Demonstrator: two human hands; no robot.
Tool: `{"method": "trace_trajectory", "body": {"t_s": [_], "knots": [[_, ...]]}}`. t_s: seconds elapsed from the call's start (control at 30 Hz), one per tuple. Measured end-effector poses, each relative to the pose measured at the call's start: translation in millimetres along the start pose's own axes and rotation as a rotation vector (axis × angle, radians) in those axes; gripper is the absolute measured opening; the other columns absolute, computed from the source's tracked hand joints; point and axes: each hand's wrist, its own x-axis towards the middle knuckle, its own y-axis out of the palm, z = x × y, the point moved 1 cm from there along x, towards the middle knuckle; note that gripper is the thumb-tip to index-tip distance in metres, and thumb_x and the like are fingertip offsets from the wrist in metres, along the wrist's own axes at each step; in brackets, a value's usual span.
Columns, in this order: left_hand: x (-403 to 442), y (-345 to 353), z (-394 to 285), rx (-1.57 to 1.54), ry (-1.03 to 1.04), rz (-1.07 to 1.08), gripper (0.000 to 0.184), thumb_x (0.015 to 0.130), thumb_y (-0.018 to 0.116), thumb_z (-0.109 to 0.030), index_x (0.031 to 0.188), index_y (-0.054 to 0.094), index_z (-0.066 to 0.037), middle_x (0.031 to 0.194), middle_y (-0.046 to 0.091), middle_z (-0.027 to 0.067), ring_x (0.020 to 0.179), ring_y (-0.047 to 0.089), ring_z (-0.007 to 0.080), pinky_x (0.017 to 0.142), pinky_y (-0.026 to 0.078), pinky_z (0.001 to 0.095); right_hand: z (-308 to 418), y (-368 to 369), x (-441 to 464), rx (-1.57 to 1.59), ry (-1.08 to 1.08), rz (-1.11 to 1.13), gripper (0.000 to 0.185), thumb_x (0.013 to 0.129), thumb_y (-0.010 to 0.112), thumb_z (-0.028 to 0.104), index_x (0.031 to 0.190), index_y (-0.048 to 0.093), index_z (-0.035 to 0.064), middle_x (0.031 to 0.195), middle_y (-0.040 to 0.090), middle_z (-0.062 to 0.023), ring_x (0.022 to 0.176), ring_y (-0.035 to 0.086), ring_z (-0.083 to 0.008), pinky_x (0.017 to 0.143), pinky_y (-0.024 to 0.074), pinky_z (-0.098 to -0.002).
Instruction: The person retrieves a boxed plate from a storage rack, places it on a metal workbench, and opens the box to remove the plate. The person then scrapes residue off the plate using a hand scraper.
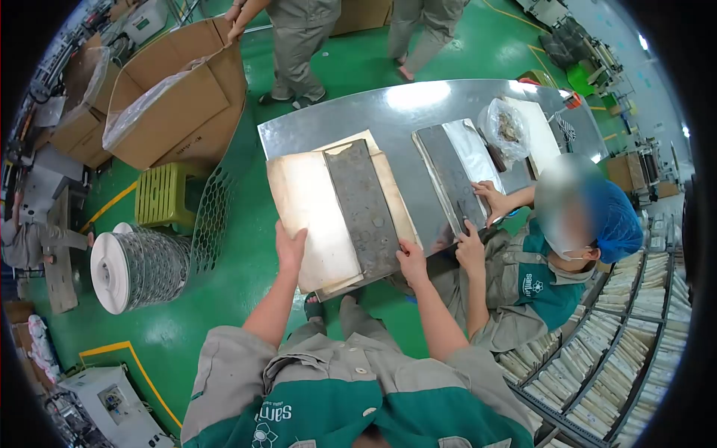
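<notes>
At the metal table's (336,112) left end, my left hand (291,250) holds the pale sheet's (306,205) edge, fingers hidden beneath, the dark plate (364,205) lies alongside, and my right hand (411,263) pinches its near corner: a steadying step, I judge, the next move calling for level support.

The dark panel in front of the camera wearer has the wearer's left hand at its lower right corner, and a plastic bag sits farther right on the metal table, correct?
Not quite: the head view shows the wearer's right hand at the lower right corner of the dark panel. The plastic bag does sit farther right on the metal table.
</notes>
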Motion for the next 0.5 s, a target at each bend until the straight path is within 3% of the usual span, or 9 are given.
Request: {"method": "trace_trajectory", "body": {"t_s": [0.2,0.33,0.4,0.5], "knots": [[14,-1,19,-0.012,0.027,0.024,0.072,0.075,0.071,-0.012,0.133,0.034,0.007,0.125,0.05,0.0258,0.114,0.052,0.034,0.098,0.041,0.0366,1,5,4,-0.112,-0.045,0.006,0.037,0.078,0.062,0.008,0.115,0.063,0.0077,0.087,0.057,-0.0157,0.084,0.059,-0.0306,0.078,0.0474,-0.0366],[15,-6,19,-0.088,-0.053,0.029,0.068,0.075,0.071,-0.01,0.131,0.036,0.007,0.12,0.052,0.022,0.109,0.053,0.03,0.095,0.042,0.0353,11,12,3,-0.201,-0.036,-0.033,0.036,0.079,0.06,0.007,0.115,0.063,0.009,0.096,0.057,-0.0186,0.092,0.058,-0.0367,0.082,0.0475,-0.0414],[18,-6,31,0.01,-0.04,0.034,0.07,0.075,0.071,-0.01,0.132,0.035,0.007,0.122,0.05,0.0221,0.11,0.052,0.0304,0.095,0.042,0.0357,-3,20,4,-0.246,-0.216,-0.14,0.036,0.077,0.062,0.006,0.113,0.062,0.0084,0.096,0.057,-0.0186,0.091,0.058,-0.0377,0.081,0.0471,-0.0435],[11,-8,20,-0.142,-0.074,0.071,0.078,0.075,0.072,-0.011,0.137,0.028,0.006,0.129,0.045,0.024,0.115,0.049,0.0319,0.099,0.04,0.0378,24,10,-10,-0.535,-0.21,-0.159,0.038,0.076,0.066,0.012,0.113,0.061,0.0168,0.107,0.053,-0.0124,0.105,0.047,-0.0363,0.089,0.0415,-0.0448]]}}
